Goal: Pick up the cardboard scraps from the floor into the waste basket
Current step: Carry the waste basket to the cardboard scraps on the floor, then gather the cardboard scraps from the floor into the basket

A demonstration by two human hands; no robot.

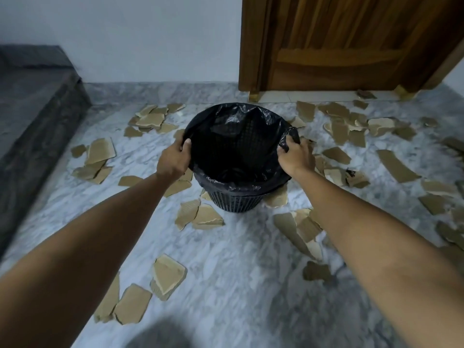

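Both hands are seen at the rim of the waste basket (pixel 233 202). By the left hand (pixel 173 160) the left edge of the black liner bag (pixel 236 136) is gripped, thumb inside the rim and fingers outside; by the right hand (pixel 296 156) a bunched fold of the same liner is pinched at the right edge. The basket — a dark mesh container — stands upright on the grey marbled floor (pixel 238 285), roughly in the middle of the scene. No scrap can be made out inside it. Cardboard scraps (pixel 168 275) are scattered over the floor on every side: a cluster at the far left, a denser spread at the right, several just beside the basket's near base, and a few near the viewer. A wooden door (pixel 351 41) is shown at the far right, and a dark covered mattress (pixel 32 101) at the left — both well apart from the basket.
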